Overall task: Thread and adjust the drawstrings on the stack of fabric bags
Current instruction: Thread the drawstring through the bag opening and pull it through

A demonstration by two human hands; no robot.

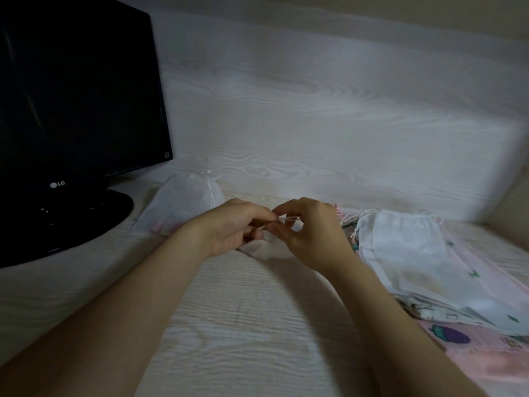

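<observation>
**A:** What are your hands holding?

**B:** A thin white drawstring (pixel 289 218). My left hand (pixel 237 226) pinches it between thumb and forefinger, with the other fingers curled under. My right hand (pixel 310 233) pinches the same cord just beside it, so the fingertips of both nearly meet.

**A:** And the bag it belongs to?

**B:** A small white fabric bag (pixel 264 252) lies on the counter (pixel 243 325) right under my hands and is mostly hidden by them. I can't tell how far the cord runs into its hem.

**A:** Where's the rest?

**B:** The stack of fabric bags (pixel 400 253) is to my right, near my right wrist. It's white on top, with cord ends sticking out at the far edge. It rests on a pink printed cloth (pixel 481 359).

**A:** Anything on your left?

**B:** A sheer white bag (pixel 186 202) lies beyond my left hand, its string trailing down one side. It's just beside the base of the dark LG monitor (pixel 71 96).
</observation>
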